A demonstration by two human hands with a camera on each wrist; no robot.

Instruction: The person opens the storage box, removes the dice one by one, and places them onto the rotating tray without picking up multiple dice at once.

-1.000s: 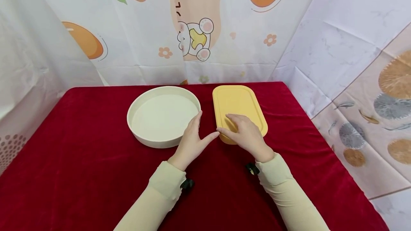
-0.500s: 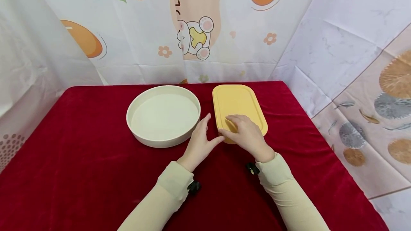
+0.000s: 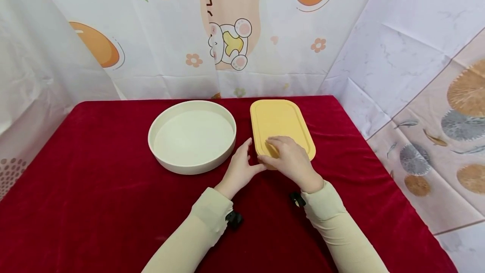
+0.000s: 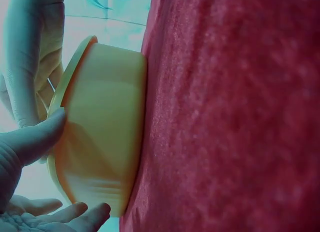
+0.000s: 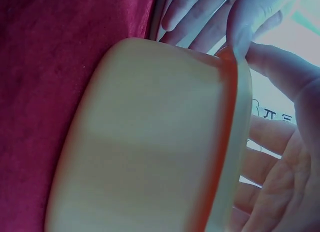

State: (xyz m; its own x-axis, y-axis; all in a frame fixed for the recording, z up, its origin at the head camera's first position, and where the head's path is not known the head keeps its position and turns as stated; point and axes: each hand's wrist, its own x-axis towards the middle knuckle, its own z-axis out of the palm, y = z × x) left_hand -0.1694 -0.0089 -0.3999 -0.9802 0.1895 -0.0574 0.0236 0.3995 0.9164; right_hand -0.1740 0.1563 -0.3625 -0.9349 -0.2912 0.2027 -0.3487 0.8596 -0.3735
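A yellow rectangular box [image 3: 278, 117] with rounded corners and a raised-rim lid [image 4: 75, 75] stands on the red cloth, lid on. My left hand [image 3: 239, 171] is at its near left corner, thumb tip right at the lid's edge. In the left wrist view, the left fingers [image 4: 90, 217] reach along the box's side wall. My right hand [image 3: 291, 158] lies over the near part of the lid, fingers spread on top. Its thumb [image 5: 280, 67] points to the same corner, close to the left thumb.
A round, shallow off-white tray [image 3: 193, 138] stands left of the box, just beyond my left hand. Red velvet cloth [image 3: 94, 188] covers the table. Printed curtains [image 3: 151, 45] hang behind and at the sides.
My left hand has moved right and slightly nearer to me, away from the tray's edge to the box's near left corner. My right hand stays over the lid.
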